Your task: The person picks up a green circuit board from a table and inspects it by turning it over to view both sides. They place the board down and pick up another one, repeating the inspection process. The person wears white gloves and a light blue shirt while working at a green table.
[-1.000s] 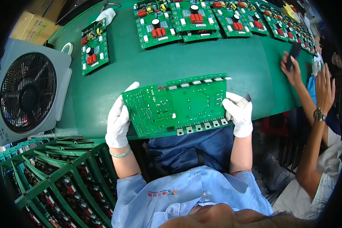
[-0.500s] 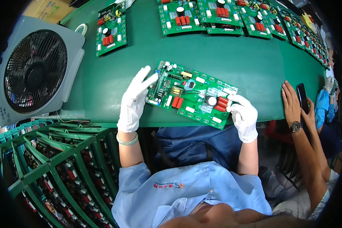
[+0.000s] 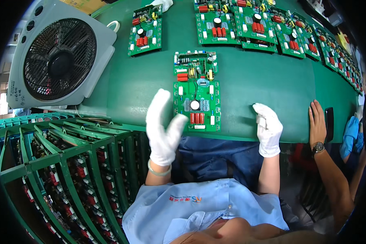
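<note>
A green circuit board [image 3: 183,106] lies lengthwise on the green table, its row of red parts and round white-topped capacitor toward me. My left hand [image 3: 162,132], in a white glove, is open beside the board's left near edge, thumb and fingers spread and slightly blurred. The thumb tip comes close to the board's near left corner; I cannot tell if it touches. Off to the right, apart from the board, my white-gloved right hand [image 3: 269,130] is closed over the table, fingers curled together. What it holds, if anything, is hidden.
A grey box fan [image 3: 101,73] stands at the left. Green racks [image 3: 65,156] filled with boards are below it. One more board [image 3: 150,35] lies at the back left; several boards [image 3: 227,37] line the back right. Another person's hand [image 3: 317,126] rests by a dark phone [image 3: 329,122].
The board has turned from lying crosswise to lengthwise. Both hands have come away from it, the right one moving off to the right. The view has shifted leftward.
</note>
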Demonstrator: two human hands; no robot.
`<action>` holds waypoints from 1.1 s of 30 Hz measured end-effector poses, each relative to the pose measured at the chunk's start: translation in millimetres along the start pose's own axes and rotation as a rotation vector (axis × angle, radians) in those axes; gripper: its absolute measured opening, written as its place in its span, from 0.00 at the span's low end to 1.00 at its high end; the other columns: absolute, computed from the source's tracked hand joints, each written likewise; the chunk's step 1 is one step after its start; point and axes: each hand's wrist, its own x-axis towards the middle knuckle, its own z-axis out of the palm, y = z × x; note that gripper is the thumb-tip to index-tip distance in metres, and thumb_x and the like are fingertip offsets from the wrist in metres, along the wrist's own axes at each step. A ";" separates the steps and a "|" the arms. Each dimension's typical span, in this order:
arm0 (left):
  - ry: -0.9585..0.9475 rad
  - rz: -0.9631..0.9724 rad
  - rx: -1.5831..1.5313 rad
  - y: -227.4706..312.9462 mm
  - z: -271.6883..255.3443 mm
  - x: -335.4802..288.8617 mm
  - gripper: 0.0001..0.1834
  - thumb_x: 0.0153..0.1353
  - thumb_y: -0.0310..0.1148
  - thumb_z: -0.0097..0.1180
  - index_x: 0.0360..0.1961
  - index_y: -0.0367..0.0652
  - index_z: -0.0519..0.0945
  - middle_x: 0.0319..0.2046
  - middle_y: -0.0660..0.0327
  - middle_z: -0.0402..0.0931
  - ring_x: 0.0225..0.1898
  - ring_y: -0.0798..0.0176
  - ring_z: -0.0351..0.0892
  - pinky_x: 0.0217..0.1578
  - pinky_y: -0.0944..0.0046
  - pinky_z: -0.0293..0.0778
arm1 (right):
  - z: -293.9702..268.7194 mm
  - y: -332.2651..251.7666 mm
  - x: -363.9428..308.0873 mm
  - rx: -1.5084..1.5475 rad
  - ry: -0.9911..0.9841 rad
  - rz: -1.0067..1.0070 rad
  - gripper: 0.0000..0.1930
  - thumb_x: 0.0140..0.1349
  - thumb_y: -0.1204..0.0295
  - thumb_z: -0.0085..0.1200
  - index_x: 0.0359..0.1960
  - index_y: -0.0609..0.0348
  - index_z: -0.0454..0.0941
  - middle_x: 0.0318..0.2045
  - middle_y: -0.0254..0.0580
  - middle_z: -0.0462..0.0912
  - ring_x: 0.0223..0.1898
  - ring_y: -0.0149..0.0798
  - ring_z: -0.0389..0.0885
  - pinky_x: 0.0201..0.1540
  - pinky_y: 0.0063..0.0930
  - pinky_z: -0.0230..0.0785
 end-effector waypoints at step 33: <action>-0.043 0.120 0.399 30.5 52.9 -17.4 0.43 0.38 0.39 0.69 0.59 0.35 0.70 0.56 0.43 0.68 0.60 0.39 0.66 0.65 0.37 0.55 | 5.3 -1.9 -6.9 -0.104 -0.003 -0.079 0.08 0.57 0.79 0.57 0.37 0.57 0.85 0.37 0.44 0.86 0.40 0.45 0.86 0.47 0.34 0.77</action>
